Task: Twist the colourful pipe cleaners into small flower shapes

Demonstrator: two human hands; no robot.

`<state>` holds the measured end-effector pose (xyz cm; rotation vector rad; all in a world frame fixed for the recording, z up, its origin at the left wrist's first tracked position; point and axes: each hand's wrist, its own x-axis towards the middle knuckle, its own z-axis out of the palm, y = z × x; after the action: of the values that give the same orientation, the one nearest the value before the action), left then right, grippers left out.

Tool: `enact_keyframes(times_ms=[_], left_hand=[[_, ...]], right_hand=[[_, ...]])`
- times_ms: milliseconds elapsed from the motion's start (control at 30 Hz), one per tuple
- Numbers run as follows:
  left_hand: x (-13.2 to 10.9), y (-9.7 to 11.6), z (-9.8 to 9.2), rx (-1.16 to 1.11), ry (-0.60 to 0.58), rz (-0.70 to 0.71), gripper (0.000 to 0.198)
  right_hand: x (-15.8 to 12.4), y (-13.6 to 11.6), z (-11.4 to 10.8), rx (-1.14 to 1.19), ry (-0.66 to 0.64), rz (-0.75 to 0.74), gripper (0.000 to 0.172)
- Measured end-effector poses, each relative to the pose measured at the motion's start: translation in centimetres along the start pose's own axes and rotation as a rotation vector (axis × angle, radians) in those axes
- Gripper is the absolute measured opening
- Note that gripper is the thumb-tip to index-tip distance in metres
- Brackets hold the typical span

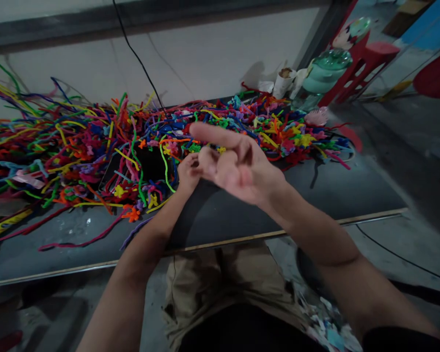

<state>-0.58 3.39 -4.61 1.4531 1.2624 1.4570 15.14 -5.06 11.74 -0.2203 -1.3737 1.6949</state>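
Note:
My left hand is over the near edge of a heap of coloured pipe cleaners, its fingers pinched together. My right hand is turned partly palm up beside it, with the index finger stretched out to the left and the other fingers curled in. The curled fingers of the right hand meet the left fingertips in this view. Whatever lies between the fingers is hidden and blurred. A bright green pipe cleaner lies just left of my left hand, next to a dark flat object partly covered by the heap.
The dark table has a pale front edge close to my body. Toward the back right stand a paper cup and a greenish clear bottle. A black cable hangs down to the heap. A red stool stands beyond the table.

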Motion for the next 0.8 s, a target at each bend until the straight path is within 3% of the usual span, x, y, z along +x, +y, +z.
enact_keyframes(times_ms=[200,333,433,600,800], left_hand=[[-0.2,0.7,0.2,-0.105,-0.03,-0.104,0.026],[-0.2,0.6,0.0,-0.039,0.001,-0.04,0.023],[-0.2,0.8,-0.3,0.1,0.012,0.079,0.017],[-0.8,1.6,-0.4,0.328,-0.092,0.298,0.016],[-1.6,2.1,0.3,0.223,-0.02,0.18,0.032]], right_hand=[[4.2,4.3,-9.2,-0.304,0.293,-0.064,0.057],[4.1,7.2,-12.6,-0.431,0.384,-0.039,0.055],[2.6,9.1,-12.7,-0.669,0.41,0.001,0.049],[0.0,10.6,-11.0,-0.963,0.376,-0.002,0.031],[-0.3,11.7,-10.4,-0.864,0.51,-0.064,0.028]])
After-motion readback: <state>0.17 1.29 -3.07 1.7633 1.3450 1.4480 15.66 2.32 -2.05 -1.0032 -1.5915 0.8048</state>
